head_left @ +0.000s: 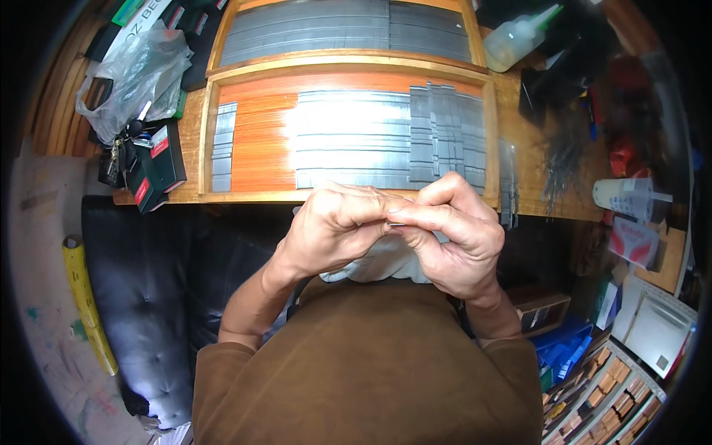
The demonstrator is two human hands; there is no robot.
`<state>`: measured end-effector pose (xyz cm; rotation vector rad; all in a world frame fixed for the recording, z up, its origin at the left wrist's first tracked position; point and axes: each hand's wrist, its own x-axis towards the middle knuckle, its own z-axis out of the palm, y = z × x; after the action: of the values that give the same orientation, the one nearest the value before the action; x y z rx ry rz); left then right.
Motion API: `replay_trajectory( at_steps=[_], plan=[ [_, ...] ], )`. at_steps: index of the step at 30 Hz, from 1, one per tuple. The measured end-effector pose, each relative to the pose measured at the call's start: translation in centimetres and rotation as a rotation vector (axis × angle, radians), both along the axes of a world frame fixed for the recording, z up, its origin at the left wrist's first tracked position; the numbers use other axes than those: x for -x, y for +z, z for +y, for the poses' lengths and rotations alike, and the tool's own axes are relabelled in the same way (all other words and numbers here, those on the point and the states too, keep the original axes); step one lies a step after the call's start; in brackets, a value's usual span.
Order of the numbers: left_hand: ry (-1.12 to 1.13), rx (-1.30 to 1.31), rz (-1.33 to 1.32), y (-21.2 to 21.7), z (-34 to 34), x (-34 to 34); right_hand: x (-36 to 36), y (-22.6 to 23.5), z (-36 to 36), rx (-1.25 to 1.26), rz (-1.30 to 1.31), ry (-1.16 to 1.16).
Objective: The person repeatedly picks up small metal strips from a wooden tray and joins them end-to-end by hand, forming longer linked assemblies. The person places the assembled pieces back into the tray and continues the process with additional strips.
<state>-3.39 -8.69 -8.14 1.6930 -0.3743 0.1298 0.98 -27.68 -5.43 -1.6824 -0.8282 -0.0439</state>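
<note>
Just above my lap, near the table's front edge, my left hand (334,226) and my right hand (463,237) meet fingertip to fingertip. Between the pinched fingers shows the edge of a small thin piece (397,223); the fingers cover most of it. Behind them lies a shallow wooden tray (259,197) with an orange lining (259,148). Rows of thin grey strips (445,141) fill its middle and right side, with a short stack (223,148) at its left end. Bright glare washes out the middle rows.
Another wooden tray of grey strips (311,30) sits farther back. At left are a clear plastic bag (141,67), keys (133,133) and dark boxes (167,159). A squeeze bottle (515,41), thin dark wires (564,170) and a cup (623,196) stand or lie at right.
</note>
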Motion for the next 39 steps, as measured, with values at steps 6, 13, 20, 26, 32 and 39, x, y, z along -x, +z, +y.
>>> replay_trajectory(
  at_steps=[6, 13, 20, 26, 32, 39],
  plan=[
    [-0.099, -0.090, 0.302, 2.0, 0.0, 2.9, 2.8, -0.9, -1.3, 0.041, 0.122, -0.033],
    [-0.170, 0.477, 1.142, -7.7, -0.5, 3.9, 5.3, -11.3, -1.5, -0.195, 1.320, 0.001],
    [-0.092, 0.488, 1.024, -9.3, -1.0, 3.8, 4.8, -11.4, -0.1, -0.270, 1.354, -0.094],
    [0.016, -0.235, 0.346, -4.6, 0.0, 6.2, 4.9, -6.7, -0.7, 0.053, 0.462, 0.047],
    [0.117, -0.078, 0.004, -4.7, -0.1, 5.8, 3.9, -6.2, 0.2, -0.032, 0.190, 0.131],
    [0.116, -0.077, 0.088, -4.8, 0.4, 6.3, 3.5, -6.2, 0.4, -0.060, 0.348, 0.197]
  ],
)
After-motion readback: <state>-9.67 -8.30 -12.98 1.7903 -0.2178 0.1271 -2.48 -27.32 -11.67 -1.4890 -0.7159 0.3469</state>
